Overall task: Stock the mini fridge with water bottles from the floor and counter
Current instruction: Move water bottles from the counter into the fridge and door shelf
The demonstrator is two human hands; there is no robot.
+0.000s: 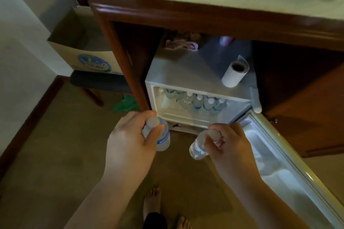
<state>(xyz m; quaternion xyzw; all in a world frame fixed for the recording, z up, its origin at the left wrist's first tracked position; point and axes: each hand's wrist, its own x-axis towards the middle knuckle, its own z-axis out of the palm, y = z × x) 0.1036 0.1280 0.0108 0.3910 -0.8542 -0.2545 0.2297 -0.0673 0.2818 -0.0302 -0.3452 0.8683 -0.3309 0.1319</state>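
Note:
My left hand (130,135) grips a clear water bottle (163,139) with a blue label by its neck, just in front of the mini fridge (186,72). My right hand (229,145) holds a second water bottle (197,148) near its cap, to the right of the first. Both bottles hang above the floor, below the fridge opening. Several capped water bottles (197,101) stand on the fridge's shelf inside. The fridge door (279,163) is swung open to the right.
A white paper roll (234,74) and a pink cloth (182,44) lie on the fridge's top, inside a wooden cabinet (167,15). A cardboard box (89,57) sits on a stool at left. A green bag (126,104) lies on the floor. My bare feet (152,204) are below.

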